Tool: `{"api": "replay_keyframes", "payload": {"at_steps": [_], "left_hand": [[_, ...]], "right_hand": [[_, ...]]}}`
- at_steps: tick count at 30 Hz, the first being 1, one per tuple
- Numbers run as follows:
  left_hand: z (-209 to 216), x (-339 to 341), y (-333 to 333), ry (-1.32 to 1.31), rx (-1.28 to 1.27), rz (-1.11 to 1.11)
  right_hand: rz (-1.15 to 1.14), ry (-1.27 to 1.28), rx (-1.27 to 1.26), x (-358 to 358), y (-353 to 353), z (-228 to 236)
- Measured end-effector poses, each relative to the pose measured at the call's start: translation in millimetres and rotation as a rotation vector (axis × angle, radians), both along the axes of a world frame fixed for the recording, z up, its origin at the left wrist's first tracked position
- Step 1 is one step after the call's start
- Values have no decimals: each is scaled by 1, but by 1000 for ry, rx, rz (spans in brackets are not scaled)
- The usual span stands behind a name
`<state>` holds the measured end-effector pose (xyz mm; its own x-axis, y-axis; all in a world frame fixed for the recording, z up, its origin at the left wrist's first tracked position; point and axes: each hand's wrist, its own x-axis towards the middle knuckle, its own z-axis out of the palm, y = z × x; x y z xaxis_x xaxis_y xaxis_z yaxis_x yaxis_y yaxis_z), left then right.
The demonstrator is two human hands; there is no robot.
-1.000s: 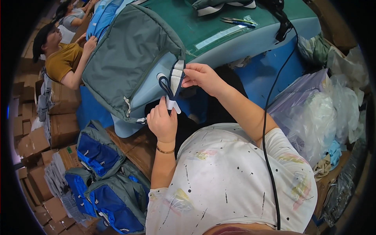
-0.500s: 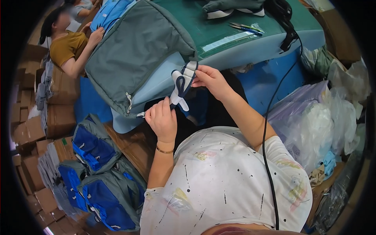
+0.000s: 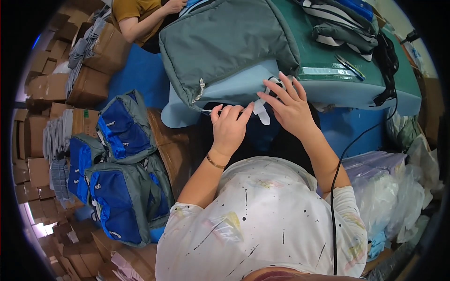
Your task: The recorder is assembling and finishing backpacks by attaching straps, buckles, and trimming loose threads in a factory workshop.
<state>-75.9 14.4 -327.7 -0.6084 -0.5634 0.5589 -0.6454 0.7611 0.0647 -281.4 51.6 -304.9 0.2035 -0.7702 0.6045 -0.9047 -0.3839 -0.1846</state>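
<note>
A large grey-green fabric bag (image 3: 229, 44) lies over the front of the worktable, with a pale knotted zipper pull (image 3: 200, 89) near its lower left corner. A white strap with dark edging (image 3: 277, 86) runs from the bag's lower edge, mostly covered by my hands. From it hangs a white tab with a toothed edge (image 3: 261, 113). My left hand (image 3: 228, 129) is closed, its fingertips pinching the strap beside the tab. My right hand (image 3: 291, 105) has its fingers spread over the strap's looped part, touching it; the underside of that hand is hidden.
Scissors-like snips (image 3: 350, 67) lie on the green tabletop (image 3: 323, 54), near folded grey-and-white pieces (image 3: 344, 35). Several blue-and-grey backpacks (image 3: 124, 199) are stacked at left, before cardboard boxes (image 3: 101, 61). A black cable (image 3: 349, 147) passes my right arm. A co-worker's arm (image 3: 147, 23) shows at upper left.
The view has shifted, so the bag appears farther right. My right hand has gone from pinching the strap to spreading its fingers over it. The left still grips.
</note>
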Motion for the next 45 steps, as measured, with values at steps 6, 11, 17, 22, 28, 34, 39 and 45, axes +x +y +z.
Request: {"api": "replay_keyframes", "payload": {"at_steps": [6, 11, 17, 22, 28, 34, 39, 45], "left_hand": [[21, 4, -22, 41, 91, 18], [37, -3, -51, 186, 112, 51], [40, -9, -67, 47, 147, 122], [48, -4, -80, 30, 272, 52], [54, -23, -45, -20, -31, 187], [2, -20, -28, 15, -31, 304], [-22, -5, -30, 40, -71, 283], [-30, 10, -34, 109, -146, 227]], "right_hand": [[-52, 72, -23, -26, -31, 14], [-22, -9, 146, -50, -45, 24], [-65, -239, -199, -40, -51, 5], [-304, -875, -71, -57, -73, -12], [-107, -1139, 316, -71, -87, -12], [286, -1711, 477, -20, -33, 29], [360, -1865, 469, 16, -1, 24], [208, -1911, 576, 26, 35, 1]]}}
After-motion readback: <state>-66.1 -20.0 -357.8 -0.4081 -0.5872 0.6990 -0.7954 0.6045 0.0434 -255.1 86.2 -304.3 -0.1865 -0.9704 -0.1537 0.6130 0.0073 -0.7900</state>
